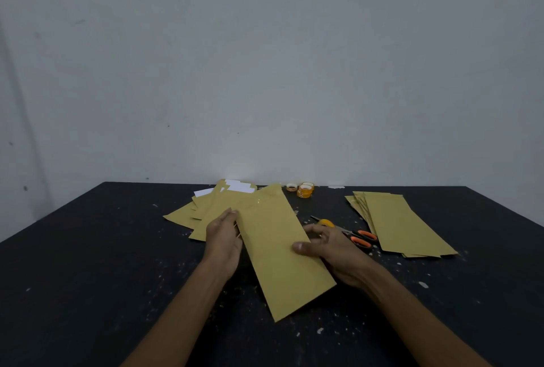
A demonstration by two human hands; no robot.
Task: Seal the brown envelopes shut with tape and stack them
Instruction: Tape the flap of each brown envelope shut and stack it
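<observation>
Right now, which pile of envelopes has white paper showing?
The loose pile behind the left hand: white sheets poke from its far end. The right stack and the held envelope show none.

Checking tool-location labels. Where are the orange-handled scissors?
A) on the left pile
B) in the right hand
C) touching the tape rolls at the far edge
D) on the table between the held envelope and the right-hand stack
D: the scissors lie flat on the table, just beyond the right hand, between the held envelope and the right-hand stack.
</observation>
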